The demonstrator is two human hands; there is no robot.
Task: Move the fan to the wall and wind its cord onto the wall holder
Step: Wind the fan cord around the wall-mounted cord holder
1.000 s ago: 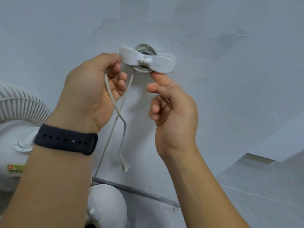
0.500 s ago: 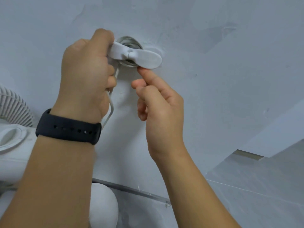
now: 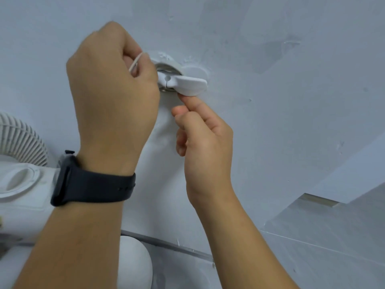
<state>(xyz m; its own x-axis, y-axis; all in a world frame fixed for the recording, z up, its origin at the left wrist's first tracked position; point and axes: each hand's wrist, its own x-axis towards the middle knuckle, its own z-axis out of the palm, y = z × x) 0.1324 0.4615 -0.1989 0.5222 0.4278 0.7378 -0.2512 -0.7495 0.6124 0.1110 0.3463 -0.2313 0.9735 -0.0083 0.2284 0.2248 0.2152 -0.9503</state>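
- White plastic wall holder (image 3: 183,81), head view: fixed to the grey wall (image 3: 291,101) at about 12 o'clock of the frame centre; its winged cap points toward 3 o'clock.
- Cord (image 3: 136,61): a short run shows at 10 o'clock of the wall holder, passing through the left hand (image 3: 112,86). Turns appear to lie behind the cap; their number cannot be told.
- Left hand: fingers curled tight, pinching the cord, knuckles touching the holder's left side.
- Right hand (image 3: 205,140): loosely curled and empty, index fingertip pressing up against the cap's underside at 6 o'clock.
- Fan (image 3: 23,176): stands at 8 o'clock, near the wall; relocation judged complete.
- Remaining, as a judgement: finish the last turns and secure the cord's free end, which is out of view.
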